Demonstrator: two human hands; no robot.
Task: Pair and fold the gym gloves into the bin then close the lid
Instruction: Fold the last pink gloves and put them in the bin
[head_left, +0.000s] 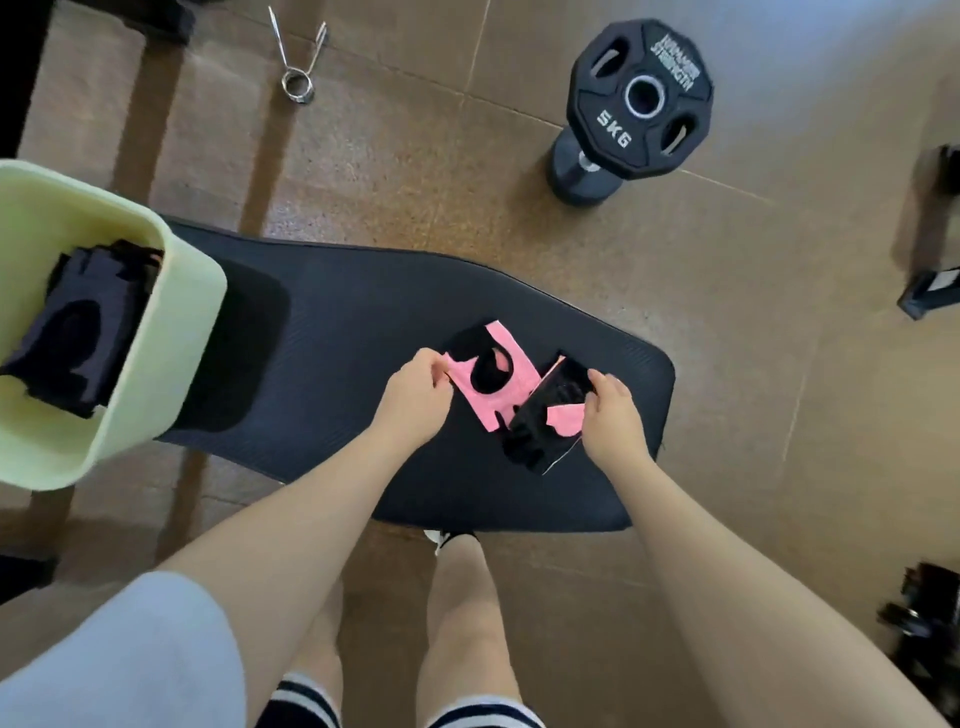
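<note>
The left hand (415, 395) has its fingers curled together, pinching the left edge of a pink glove (491, 382) that lies flat on the mat (363, 322), pink side up with a black oval opening in its middle. The right hand (613, 410) has thumb and fingers closed on the right edge of a second glove (545, 421), which shows mostly black with a pink patch and sits tilted, its left edge overlapping the first glove. That makes two pink-and-black gloves, both on the right half of the mat, touching each other. One black mat lies on the brown floor (727, 312), and both bare forearms reach over its near edge. At the left end of the mat stands one pale yellow bin (182, 322), open at the top; dark folded gloves (78, 322) lie stacked inside, though how many cannot be told. Beyond the mat, well apart from it, one black 5 KG plate (641, 98) rests on a dumbbell (582, 171), and one metal spring collar (298, 57) lies on the floor farther left. Two bare legs and the toe of one shoe (441, 538) show just below the near edge of the mat. Blurred dark equipment sits at the far right of the mat's side.
</note>
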